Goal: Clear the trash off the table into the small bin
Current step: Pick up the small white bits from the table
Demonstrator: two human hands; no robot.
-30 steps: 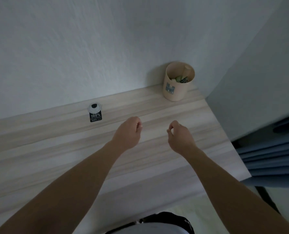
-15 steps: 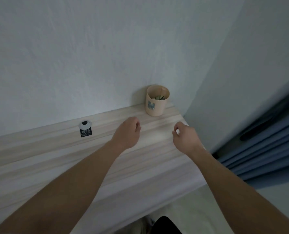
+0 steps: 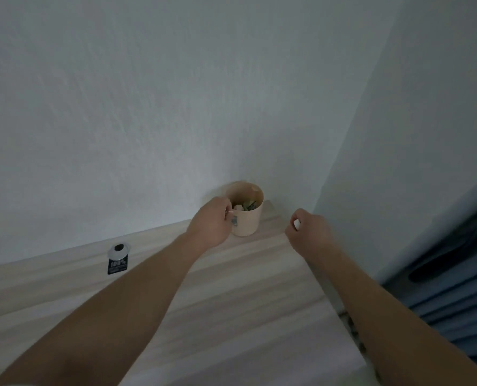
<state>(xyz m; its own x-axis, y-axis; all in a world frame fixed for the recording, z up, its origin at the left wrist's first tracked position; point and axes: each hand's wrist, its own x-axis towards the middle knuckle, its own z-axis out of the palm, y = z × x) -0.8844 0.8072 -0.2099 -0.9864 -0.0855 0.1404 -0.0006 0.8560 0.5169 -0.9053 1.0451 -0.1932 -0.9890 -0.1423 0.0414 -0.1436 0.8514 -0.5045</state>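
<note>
A small beige bin stands at the back right corner of the pale wood table, against the wall, with several scraps of trash inside. My left hand is at the bin's left rim, covering part of its wall, fingers pinched on a tiny pale scrap. My right hand hovers to the right of the bin, apart from it, pinching a small white scrap. A black-and-white packet lies on the table near the wall, left of my left arm.
White walls close in behind and to the right of the table. Beyond the table's right edge hangs blue fabric. The table's right edge runs under my right forearm.
Both hands have moved forward toward the bin; my left hand has reached its rim. The view has tilted up, so the bin and packet sit lower in the frame.
</note>
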